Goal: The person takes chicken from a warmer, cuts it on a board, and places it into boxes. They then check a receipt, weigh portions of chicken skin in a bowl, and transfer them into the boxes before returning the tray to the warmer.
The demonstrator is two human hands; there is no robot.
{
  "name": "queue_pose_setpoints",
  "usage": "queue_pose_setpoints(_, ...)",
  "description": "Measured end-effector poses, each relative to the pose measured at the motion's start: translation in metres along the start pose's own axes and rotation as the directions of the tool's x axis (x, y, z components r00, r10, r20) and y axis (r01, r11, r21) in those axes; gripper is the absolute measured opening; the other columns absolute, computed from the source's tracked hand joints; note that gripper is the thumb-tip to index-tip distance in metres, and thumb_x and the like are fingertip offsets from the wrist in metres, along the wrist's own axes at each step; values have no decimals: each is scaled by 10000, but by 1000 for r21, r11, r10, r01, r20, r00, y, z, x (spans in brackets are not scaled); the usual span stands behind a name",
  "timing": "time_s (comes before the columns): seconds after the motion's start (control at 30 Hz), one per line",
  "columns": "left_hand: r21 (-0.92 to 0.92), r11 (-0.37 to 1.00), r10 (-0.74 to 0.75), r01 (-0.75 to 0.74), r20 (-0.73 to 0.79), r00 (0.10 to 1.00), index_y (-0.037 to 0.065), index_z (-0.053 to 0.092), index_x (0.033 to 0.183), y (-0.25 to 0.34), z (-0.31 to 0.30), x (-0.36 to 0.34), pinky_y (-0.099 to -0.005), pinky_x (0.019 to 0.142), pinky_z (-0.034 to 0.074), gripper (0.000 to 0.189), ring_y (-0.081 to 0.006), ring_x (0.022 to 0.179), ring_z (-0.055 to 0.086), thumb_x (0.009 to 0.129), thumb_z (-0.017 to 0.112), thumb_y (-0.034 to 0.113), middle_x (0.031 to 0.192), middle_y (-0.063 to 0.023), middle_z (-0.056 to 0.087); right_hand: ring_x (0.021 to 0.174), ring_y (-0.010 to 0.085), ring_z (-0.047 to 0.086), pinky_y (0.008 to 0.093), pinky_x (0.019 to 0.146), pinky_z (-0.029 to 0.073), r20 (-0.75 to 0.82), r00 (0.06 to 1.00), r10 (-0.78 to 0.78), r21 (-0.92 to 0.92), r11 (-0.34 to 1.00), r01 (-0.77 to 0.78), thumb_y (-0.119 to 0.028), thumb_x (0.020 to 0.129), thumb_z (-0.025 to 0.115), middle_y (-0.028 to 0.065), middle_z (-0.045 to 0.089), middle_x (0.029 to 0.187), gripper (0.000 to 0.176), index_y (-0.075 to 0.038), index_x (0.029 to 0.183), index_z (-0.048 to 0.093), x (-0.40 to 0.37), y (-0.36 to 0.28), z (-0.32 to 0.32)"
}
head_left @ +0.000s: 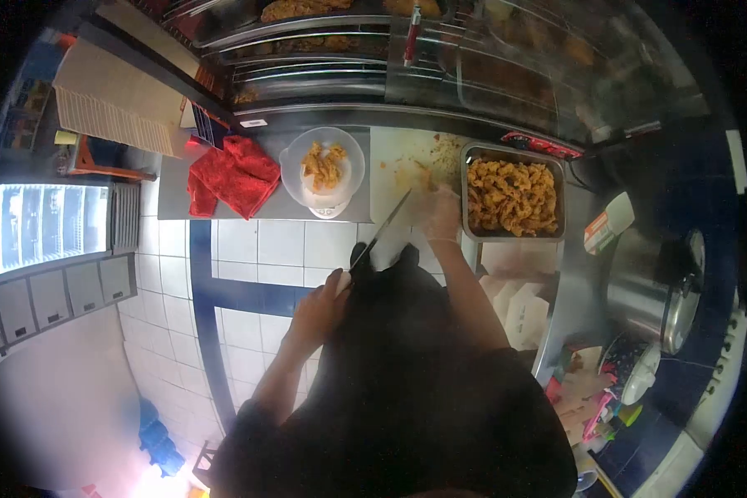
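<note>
My left hand (317, 311) is closed around the pale handle of a long knife (388, 224), whose blade points up and right to the cutting board's front edge. My right hand (440, 212), in a clear plastic glove, is over the right side of the white cutting board (384, 162); its fingers are blurred. Crumbs and small scraps (446, 153) lie on the board beyond it. Right beside this hand stands a metal tray (463, 187) heaped with browned fried pieces (513, 197). Left of the board, a clear bowl (355, 158) with several fried pieces (324, 164) rests on a white scale (328, 209).
A red cloth (245, 174) lies left of the scale. Behind the counter, a glass-fronted cabinet (307, 112) holds racks of fried food. A large metal pot (643, 286) stands at right, with white boxes (523, 315) below the tray. A cardboard piece (112, 100) leans at upper left.
</note>
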State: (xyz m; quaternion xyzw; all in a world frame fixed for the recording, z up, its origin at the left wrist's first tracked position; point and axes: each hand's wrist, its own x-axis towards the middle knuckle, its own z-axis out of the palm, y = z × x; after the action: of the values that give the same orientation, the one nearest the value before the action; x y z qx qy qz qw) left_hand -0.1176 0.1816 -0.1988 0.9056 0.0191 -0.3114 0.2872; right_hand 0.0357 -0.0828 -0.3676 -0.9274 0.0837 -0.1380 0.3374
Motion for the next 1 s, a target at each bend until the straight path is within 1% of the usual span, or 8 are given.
queue_pose_setpoints(0.13,4,995,102,-102,-137,985,153,324,1476,-19,13,-11,-566,736,524,518,-476,881,646,1005,502,274,1003,-256,665,1031,390,644,446,901,511,235,957,171,-121,982,-146,-250,890,660,280,632,1164,464,26,1253,577,10,-7,-7)
queue_pose_setpoints(0.23,32,979,202,-201,-249,947,216,288,1523,-20,22,-1,-551,629,531,587,-450,718,655,991,534,249,878,-228,660,1014,358,633,412,901,501,214,951,223,536,787,-305,-212,891,635,237,628,1161,412,14,1231,581,1,21,26)
queue_pose_setpoints(0.33,154,959,274,-237,-290,917,239,281,1533,-8,35,26,-523,554,533,610,-427,627,638,983,545,214,809,-204,629,1000,330,608,401,889,490,282,865,414,643,588,-491,-140,849,661,202,612,1098,383,20,1187,574,-6,-11,-5)
queue_pose_setpoints(0.4,232,940,314,-251,-296,902,243,283,1535,4,36,46,-508,523,534,624,-414,587,627,975,555,198,779,-188,610,979,301,576,407,885,483,-74,996,50,293,956,-26,-85,820,669,162,573,1032,379,20,1165,553,-18,-17,-17)
queue_pose_setpoints(0.63,268,887,457,-375,-413,788,253,312,1529,14,32,75,-493,537,548,647,-375,589,641,945,567,142,767,-173,592,943,287,573,402,879,487,-117,993,-9,139,990,25,-42,840,633,158,567,985,383,19,1200,517,-41,-20,-18)
queue_pose_setpoints(0.73,331,902,367,-277,-254,895,274,266,1544,10,33,92,-503,548,551,662,-389,619,656,954,539,147,732,-185,595,930,310,595,400,877,493,101,827,554,621,614,-487,-101,864,624,175,586,991,366,12,1196,518,-32,-43,-26)
queue_pose_setpoints(0.93,362,909,252,-206,-84,964,305,183,1564,16,17,99,-539,586,557,685,-435,659,671,971,492,157,744,-231,630,1022,420,635,445,892,509,95,919,384,35,921,-388,-180,856,639,230,668,1070,387,11,1190,598,-1,-39,-16)
queue_pose_setpoints(1.0,361,909,242,-208,-51,969,305,179,1565,17,14,98,-548,597,557,684,-441,661,671,973,489,157,776,-244,641,987,398,652,444,862,520,-73,995,74,-120,989,-82,-188,857,650,217,678,1059,365,3,1167,623,-4,-26,-3)
